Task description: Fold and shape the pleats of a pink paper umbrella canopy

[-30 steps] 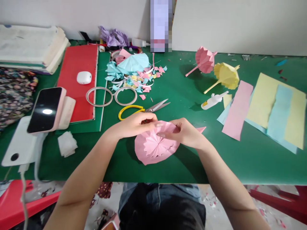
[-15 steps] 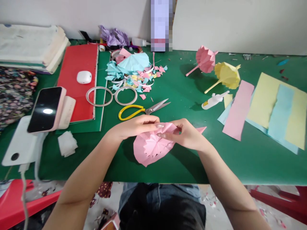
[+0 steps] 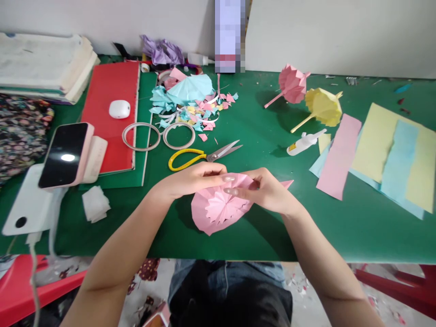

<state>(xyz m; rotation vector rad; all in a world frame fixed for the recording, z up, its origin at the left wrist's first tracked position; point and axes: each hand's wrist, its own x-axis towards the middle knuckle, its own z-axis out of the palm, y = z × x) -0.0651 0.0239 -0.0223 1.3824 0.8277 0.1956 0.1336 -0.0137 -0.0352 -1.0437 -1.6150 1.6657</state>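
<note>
A pleated pink paper piece [image 3: 218, 211], roughly round with a smaller zigzag-edged layer at its centre, is held above the green table by both hands. My left hand [image 3: 204, 177] pinches its far rim, thumb on top and fingers curled behind. My right hand [image 3: 264, 190] grips the right side of the rim, its thumb reaching toward the middle. A pointed pink tip [image 3: 287, 184] shows beyond my right hand. Just past my left hand lie yellow-handled scissors [image 3: 190, 160], blades parted. Parts of the pink paper are hidden by my fingers.
Paper scraps [image 3: 200, 111] and two tape rings [image 3: 179, 136] lie beyond the scissors. Pink [image 3: 293, 84] and yellow [image 3: 323, 106] paper umbrellas stand back right, near a glue bottle [image 3: 303, 144] and coloured paper sheets [image 3: 371, 154]. A phone [image 3: 66, 154] and red folder [image 3: 109, 127] are left.
The pink paper has shifted slightly to the right and turned a little in my fingers. Both hands stay in nearly the same place, thumbs still on it.
</note>
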